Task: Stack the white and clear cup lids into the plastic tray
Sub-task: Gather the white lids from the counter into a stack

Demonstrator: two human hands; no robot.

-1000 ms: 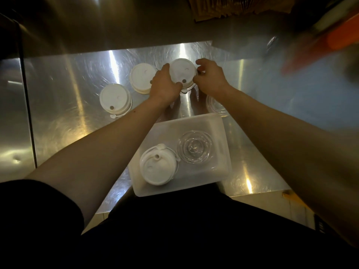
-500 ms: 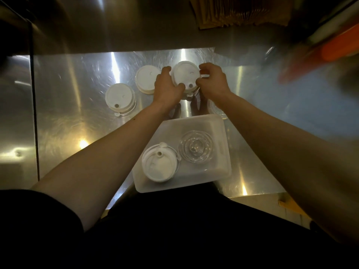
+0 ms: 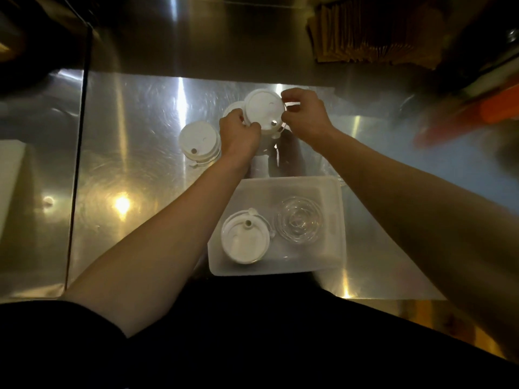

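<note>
At twelve o'clock, left hand (image 3: 238, 136) and right hand (image 3: 306, 116) pinch a round white plastic lid stack (image 3: 263, 109); translucent plastic tray (image 3: 335, 220) at six holds white lids (image 3: 243, 242) and clear lids (image 3: 299, 220); another white stack (image 3: 198, 140) waits at ten

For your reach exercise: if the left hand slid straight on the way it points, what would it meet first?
Probably the white lid that the left hand already grips at its near edge; depth is unclear.

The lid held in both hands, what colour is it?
White, seen clearly in the head view: the lid.
</note>
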